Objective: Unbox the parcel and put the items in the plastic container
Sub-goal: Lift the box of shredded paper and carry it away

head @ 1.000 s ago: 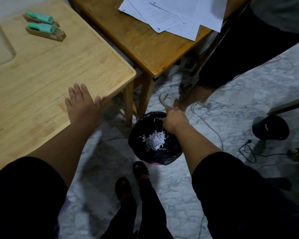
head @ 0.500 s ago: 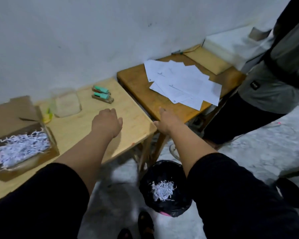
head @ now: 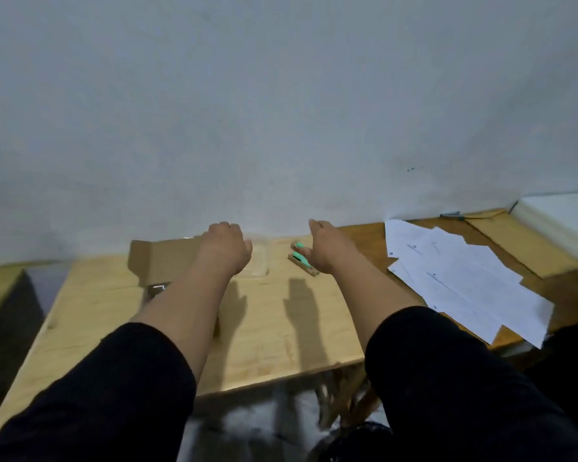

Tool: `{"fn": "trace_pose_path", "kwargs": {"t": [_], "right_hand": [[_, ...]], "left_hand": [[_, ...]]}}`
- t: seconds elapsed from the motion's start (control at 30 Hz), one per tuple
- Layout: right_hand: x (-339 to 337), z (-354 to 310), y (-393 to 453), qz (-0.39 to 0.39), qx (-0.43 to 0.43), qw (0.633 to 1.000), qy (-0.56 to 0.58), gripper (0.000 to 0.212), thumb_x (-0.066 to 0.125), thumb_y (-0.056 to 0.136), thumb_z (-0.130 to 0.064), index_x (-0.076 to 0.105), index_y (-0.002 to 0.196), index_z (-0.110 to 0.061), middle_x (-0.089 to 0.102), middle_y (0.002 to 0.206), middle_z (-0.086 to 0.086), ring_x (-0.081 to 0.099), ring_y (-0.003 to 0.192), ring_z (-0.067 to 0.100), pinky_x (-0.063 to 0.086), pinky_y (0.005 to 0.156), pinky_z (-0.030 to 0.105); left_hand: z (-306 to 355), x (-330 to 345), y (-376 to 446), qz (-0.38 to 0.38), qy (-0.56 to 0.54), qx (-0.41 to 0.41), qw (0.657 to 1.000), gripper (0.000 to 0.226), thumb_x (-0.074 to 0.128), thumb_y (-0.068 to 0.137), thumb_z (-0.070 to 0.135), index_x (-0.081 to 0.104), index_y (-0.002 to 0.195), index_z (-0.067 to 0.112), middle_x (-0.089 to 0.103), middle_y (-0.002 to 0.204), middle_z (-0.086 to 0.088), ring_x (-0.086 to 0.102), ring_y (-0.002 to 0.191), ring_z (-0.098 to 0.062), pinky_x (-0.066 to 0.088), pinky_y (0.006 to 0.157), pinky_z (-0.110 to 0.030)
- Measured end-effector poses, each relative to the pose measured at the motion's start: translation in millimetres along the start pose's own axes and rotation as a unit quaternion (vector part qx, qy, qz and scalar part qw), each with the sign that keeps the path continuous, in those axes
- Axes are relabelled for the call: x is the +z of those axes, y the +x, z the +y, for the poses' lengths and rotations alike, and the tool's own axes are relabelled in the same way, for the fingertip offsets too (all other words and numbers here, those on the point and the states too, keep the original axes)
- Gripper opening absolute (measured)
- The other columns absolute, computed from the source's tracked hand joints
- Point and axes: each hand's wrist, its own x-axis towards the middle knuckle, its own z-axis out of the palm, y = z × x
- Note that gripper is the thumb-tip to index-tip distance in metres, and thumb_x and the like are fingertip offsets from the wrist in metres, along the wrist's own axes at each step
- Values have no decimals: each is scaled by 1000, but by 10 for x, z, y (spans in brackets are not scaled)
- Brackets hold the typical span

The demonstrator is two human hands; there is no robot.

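Observation:
The open brown cardboard parcel [head: 159, 261] stands at the back of the light wooden table [head: 281, 331], partly hidden by my left forearm; something dark [head: 157, 289] shows inside it. A clear plastic container [head: 259, 261] sits just right of the parcel. My left hand [head: 226, 246] hovers over the parcel's right edge and the container, fingers curled under, nothing visible in it. Two green-topped items on brown card [head: 301, 259] lie right of the container. My right hand [head: 326, 250] is stretched out above them, fingers extended; whether it touches them is unclear.
A darker wooden table [head: 554, 296] adjoins on the right, covered with loose white paper sheets [head: 464, 278]. A white block [head: 564, 211] lies at the far right by the wall. A black-lined bin [head: 357, 440] stands on the floor below the table corner.
My view has tilted up from the floor and bin to the tabletop and wall. Both hands have moved forward, the right from the bin up over the green-topped items.

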Motion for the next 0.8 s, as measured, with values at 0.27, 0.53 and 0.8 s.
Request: {"fn": "trace_pose_path", "kwargs": {"t": [0.27,0.53,0.8], "right_hand": [[570,-785,397,-73,-99,992,17,70,47,94,-36,11,147,-10,20,155,11,26,140,28,31,109,39],[1390,-1263,536,-160,-76,980,95,94,67,79,-46,14,147,-9,25,153,13,30,138,28,31,111,37],[2170,-1328,504,-202,-3,960,192,126,81,62,-45,-2,147,-4,10,158,12,15,145,23,18,115,28]], "left_hand": [[-1002,320,-183,-50,-30,-139,989,50,35,96,37,41,131,2,45,134,-19,45,123,-34,44,94,-40],[-1854,1233,-209,-136,-154,-156,966,82,56,83,52,23,143,5,33,146,-19,31,135,-34,32,110,-41],[-2092,1827,-242,-118,-330,-143,926,125,87,53,39,9,146,8,32,148,-12,33,135,-28,33,107,-36]]}}
